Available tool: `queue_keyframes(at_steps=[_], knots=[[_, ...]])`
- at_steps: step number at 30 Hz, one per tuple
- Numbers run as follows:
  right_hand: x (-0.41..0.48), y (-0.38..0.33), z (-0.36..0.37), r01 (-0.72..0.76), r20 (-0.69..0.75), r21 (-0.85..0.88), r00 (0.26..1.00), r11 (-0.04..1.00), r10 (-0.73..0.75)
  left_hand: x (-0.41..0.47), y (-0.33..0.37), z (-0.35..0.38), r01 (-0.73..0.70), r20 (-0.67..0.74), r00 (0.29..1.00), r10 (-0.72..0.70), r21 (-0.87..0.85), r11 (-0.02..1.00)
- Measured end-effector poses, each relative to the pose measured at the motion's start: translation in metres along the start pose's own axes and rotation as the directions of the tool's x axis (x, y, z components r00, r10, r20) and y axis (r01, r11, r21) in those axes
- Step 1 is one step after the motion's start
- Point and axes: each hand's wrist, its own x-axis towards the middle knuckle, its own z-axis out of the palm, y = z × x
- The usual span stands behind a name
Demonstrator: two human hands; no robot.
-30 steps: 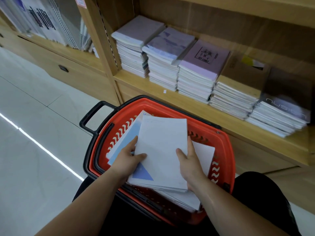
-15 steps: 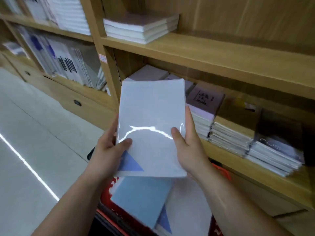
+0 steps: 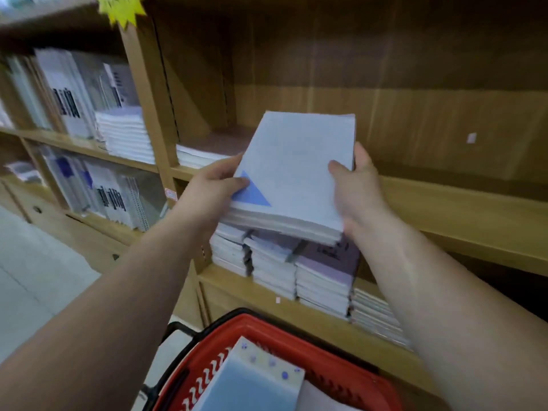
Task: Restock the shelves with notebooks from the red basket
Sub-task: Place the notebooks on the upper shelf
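Observation:
I hold a stack of pale blue notebooks (image 3: 292, 173) with a blue triangle on the cover, raised in front of the middle wooden shelf (image 3: 462, 215). My left hand (image 3: 213, 185) grips its left edge and my right hand (image 3: 354, 185) grips its right edge. The red basket (image 3: 335, 372) sits at the bottom of the view, with a light blue notebook (image 3: 252, 381) and other notebooks inside. A low pile of notebooks (image 3: 201, 154) lies at the left end of the middle shelf.
Stacks of purple-covered and white notebooks (image 3: 314, 271) fill the lower shelf right under my hands. The left bay holds upright books (image 3: 74, 93) and a white stack (image 3: 126, 132). A yellow star tag (image 3: 121, 8) hangs top left. Pale floor tiles (image 3: 38, 277) lie at left.
Both hands lifted the notebook stack out of the red basket and carried it up and forward to the middle shelf. The view tilted upward, with the basket now at the bottom edge.

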Motion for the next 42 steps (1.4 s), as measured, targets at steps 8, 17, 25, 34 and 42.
queue_keyframes(at_steps=[8, 17, 25, 34, 42], knots=[[0.061, 0.01, -0.005, -0.238, -0.003, -0.184, 0.97, 0.954, 0.241, 0.027, -0.034, 0.005, 0.072, -0.202, 0.979, -0.022, 0.245, 0.967], [0.046, -0.001, -0.028, 0.157, 0.39, -0.712, 0.899, 0.685, 0.199, 0.04, -0.057, -0.003, -0.072, -0.215, 0.945, 0.248, 0.602, 0.795], [0.063, 0.016, -0.006, 0.253, 0.378, -0.814, 0.914, 0.523, 0.145, 0.084, -0.055, -0.011, -0.028, -0.199, 0.885, 0.421, 0.88, 0.474], [0.081, 0.027, 0.016, 0.25, 0.356, -0.858, 0.919, 0.449, 0.168, 0.124, -0.047, -0.02, 0.029, -0.181, 0.94, 0.289, 0.887, 0.46], [0.085, 0.042, 0.015, 0.295, 0.384, -0.756, 0.923, 0.584, 0.03, 0.126, -0.063, -0.039, -0.081, -0.16, 0.923, 0.349, 0.807, 0.584]])
